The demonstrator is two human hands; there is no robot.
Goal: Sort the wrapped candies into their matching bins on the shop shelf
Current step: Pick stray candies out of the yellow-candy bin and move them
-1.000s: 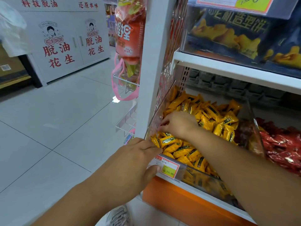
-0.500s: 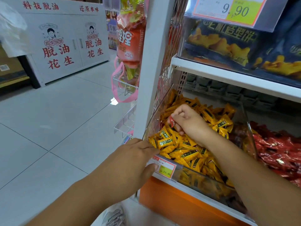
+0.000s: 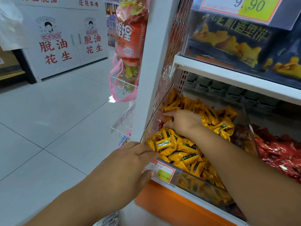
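Observation:
A clear plastic bin (image 3: 202, 185) on the lower shelf is heaped with yellow wrapped candies (image 3: 164, 144). My right hand (image 3: 184, 121) reaches deep into it, against the bin's left wall, and its curled fingers pinch a small red wrapped candy (image 3: 161, 125). My left hand (image 3: 127, 162) grips the bin's front left corner: fingers lie over the rim and the thumb sits under the price label (image 3: 162, 172). To the right, a neighbouring bin holds red wrapped candies (image 3: 280, 152).
A white shelf post (image 3: 149, 62) stands left of the bin, with hanging orange snack bags (image 3: 130, 35) and wire hooks on it. The upper shelf (image 3: 228, 74) carries dark snack packs. A tiled aisle floor (image 3: 57, 119) and a white cabinet (image 3: 65, 46) lie to the left.
My right hand has moved from the candy pile's middle toward the bin's left wall, lifting a red candy out of the yellow ones. My left hand has stayed on the corner.

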